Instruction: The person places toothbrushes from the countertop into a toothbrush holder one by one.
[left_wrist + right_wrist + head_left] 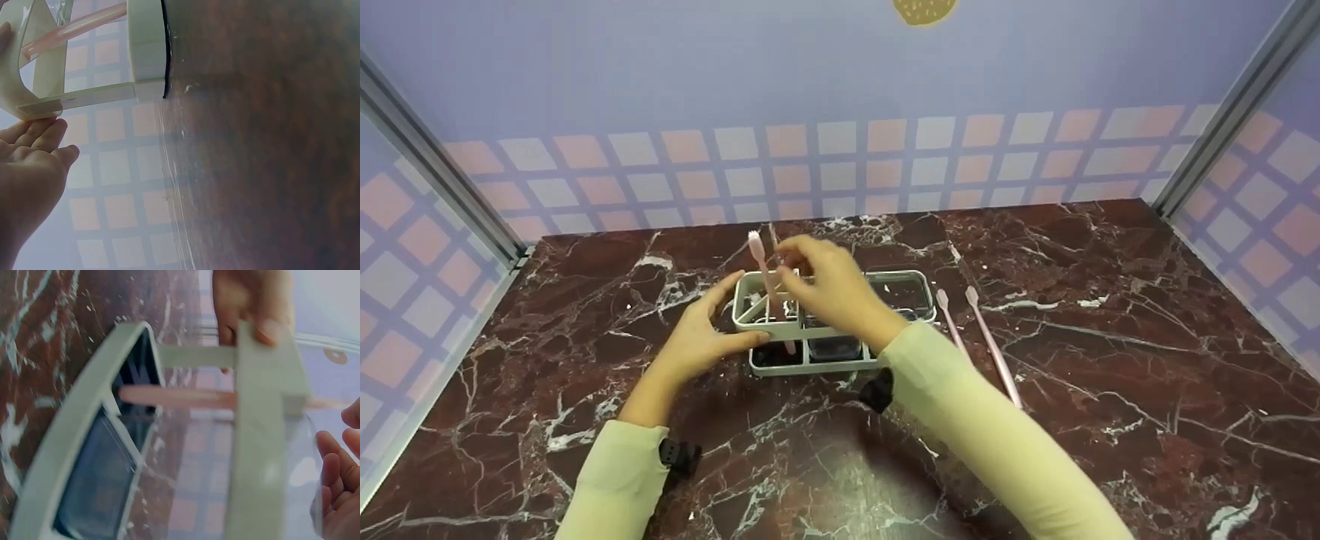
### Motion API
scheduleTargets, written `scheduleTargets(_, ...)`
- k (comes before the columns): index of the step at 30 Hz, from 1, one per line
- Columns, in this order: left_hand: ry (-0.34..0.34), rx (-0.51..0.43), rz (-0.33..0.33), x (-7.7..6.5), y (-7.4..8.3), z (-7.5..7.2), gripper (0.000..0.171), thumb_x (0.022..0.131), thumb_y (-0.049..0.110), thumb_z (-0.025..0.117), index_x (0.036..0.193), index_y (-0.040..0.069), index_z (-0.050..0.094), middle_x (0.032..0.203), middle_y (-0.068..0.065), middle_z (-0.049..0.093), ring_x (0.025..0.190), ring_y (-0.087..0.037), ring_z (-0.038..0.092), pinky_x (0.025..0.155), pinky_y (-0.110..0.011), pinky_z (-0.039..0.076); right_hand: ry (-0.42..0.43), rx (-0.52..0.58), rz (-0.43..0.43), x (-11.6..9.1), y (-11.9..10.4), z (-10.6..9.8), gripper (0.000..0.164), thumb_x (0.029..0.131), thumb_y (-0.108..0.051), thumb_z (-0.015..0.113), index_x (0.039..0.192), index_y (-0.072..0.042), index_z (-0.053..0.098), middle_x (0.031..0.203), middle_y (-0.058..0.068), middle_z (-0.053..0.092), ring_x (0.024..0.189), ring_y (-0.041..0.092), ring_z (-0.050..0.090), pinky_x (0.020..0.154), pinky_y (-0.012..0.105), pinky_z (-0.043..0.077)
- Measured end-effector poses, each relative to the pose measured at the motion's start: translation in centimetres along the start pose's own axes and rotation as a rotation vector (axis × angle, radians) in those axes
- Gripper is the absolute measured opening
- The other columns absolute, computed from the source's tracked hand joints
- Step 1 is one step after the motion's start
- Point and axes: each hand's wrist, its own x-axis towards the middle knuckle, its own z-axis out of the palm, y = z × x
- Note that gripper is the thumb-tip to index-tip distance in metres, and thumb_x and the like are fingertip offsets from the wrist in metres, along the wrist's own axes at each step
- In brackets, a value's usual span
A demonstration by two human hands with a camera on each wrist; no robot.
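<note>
On the table stands a two-tier rack; the left hand grips its left end. The right hand's fingers bend beside a toothbrush tilted in its left section, grip unclear. Two spare brushes lie rightward.

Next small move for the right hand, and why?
Probably shift the right hand to a lying toothbrush: the tilted toothbrush already stands in the holder, its handle down in the lower tier, and the left hand holds the holder.

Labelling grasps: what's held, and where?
Left hand grips the holder by its upper tier's left end. Right hand is beside the toothbrush inside; hold can't be told.
</note>
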Motion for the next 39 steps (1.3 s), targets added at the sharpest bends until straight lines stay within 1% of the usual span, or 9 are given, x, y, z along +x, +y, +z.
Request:
scheduleTargets(3,-0.005,-0.012,-0.002,0.0,0.0,0.0,0.096,0.074,0.024,0.084,0.152,0.011,0.03,0.148,-0.016,0.042,0.137,-0.031,0.037,0.115,-0.053,0.023,0.014,0.005,0.025,-0.1,0.1,-1.6,0.03,0.096,-0.012,0.056,0.123,0.0,0.058,0.101,0.007,0.066,0.09,0.018,0.06,0.083,0.023,0.05)
scheduleTargets(7,-0.007,-0.003,-0.004,-0.1,0.0,0.0,0.096,0.074,0.025,0.084,0.152,0.012,0.029,0.15,-0.017,0.039,0.139,-0.032,0.034,0.116,-0.053,0.022,0.043,-0.01,0.042,-0.6,0.7,-4.2,0.032,0.096,-0.013,0.055,0.126,-0.001,0.057,0.102,0.008,0.066,0.088,0.02,0.061,0.08,0.024,0.052)
scheduleTargets(14,-0.003,0.036,-0.016,-0.2,0.0,-0.2,0.096,0.074,0.029,0.084,0.152,0.013,0.03,0.153,-0.017,0.033,0.141,-0.035,0.029,0.115,-0.055,0.023,0.152,-0.044,0.067,-2.5,3.6,-9.6,0.034,0.096,-0.011,0.056,0.128,0.0,0.055,0.109,0.013,0.066,0.091,0.022,0.062,0.082,0.031,0.053)
scheduleTargets(18,-0.008,0.03,-0.018,-0.4,0.0,-0.3,0.096,0.075,0.029,0.084,0.152,0.012,0.029,0.155,-0.016,0.031,0.143,-0.035,0.025,0.116,-0.056,0.02,0.209,-0.086,0.136,-4.1,5.8,-12.4,0.035,0.095,-0.011,0.058,0.128,0.0,0.055,0.108,0.013,0.066,0.089,0.021,0.061,0.078,0.031,0.053)
scheduleTargets(24,-0.014,0.004,0.002,-0.4,-0.1,-0.5,0.094,0.076,0.024,0.083,0.152,0.009,0.029,0.153,-0.016,0.033,0.143,-0.032,0.026,0.117,-0.052,0.018,0.259,-0.152,0.25,-6.7,8.7,-15.6,0.037,0.096,-0.015,0.056,0.13,-0.002,0.054,0.107,0.014,0.066,0.089,0.021,0.06,0.076,0.026,0.051)
scheduleTargets(28,-0.014,0.01,-0.004,-0.5,-0.1,-0.7,0.095,0.076,0.025,0.083,0.152,0.01,0.028,0.153,-0.017,0.034,0.143,-0.032,0.026,0.117,-0.053,0.018,0.295,-0.205,0.257,-8.0,10.3,-16.7,0.036,0.096,-0.017,0.056,0.127,0.001,0.055,0.104,0.016,0.067,0.083,0.02,0.057,0.072,0.022,0.046)
scheduleTargets(31,-0.012,0.017,-0.005,-0.5,-0.1,-0.7,0.095,0.076,0.025,0.083,0.152,0.01,0.029,0.152,-0.017,0.035,0.142,-0.033,0.028,0.117,-0.053,0.019,0.296,-0.218,0.266,-8.8,11.4,-16.8,0.035,0.096,-0.017,0.056,0.125,0.002,0.056,0.099,0.015,0.066,0.077,0.017,0.054,0.065,0.018,0.044)
scheduleTargets(34,-0.01,0.026,-0.007,-0.4,-0.1,-0.6,0.095,0.075,0.026,0.083,0.152,0.011,0.03,0.153,-0.017,0.033,0.143,-0.033,0.026,0.116,-0.054,0.02,0.253,-0.215,0.302,-9.5,12.2,-16.5,0.036,0.096,-0.018,0.055,0.127,0.002,0.054,0.097,0.014,0.065,0.075,0.018,0.054,0.061,0.018,0.046)
scheduleTargets(39,-0.009,0.007,-0.006,-0.4,-0.2,-0.6,0.095,0.075,0.025,0.084,0.152,0.01,0.029,0.152,-0.017,0.034,0.143,-0.032,0.027,0.117,-0.052,0.021,0.142,-0.219,0.36,-10.1,13.5,-15.1,0.04,0.096,-0.017,0.056,0.131,0.003,0.05,0.098,0.017,0.065,0.079,0.024,0.058,0.066,0.028,0.051)
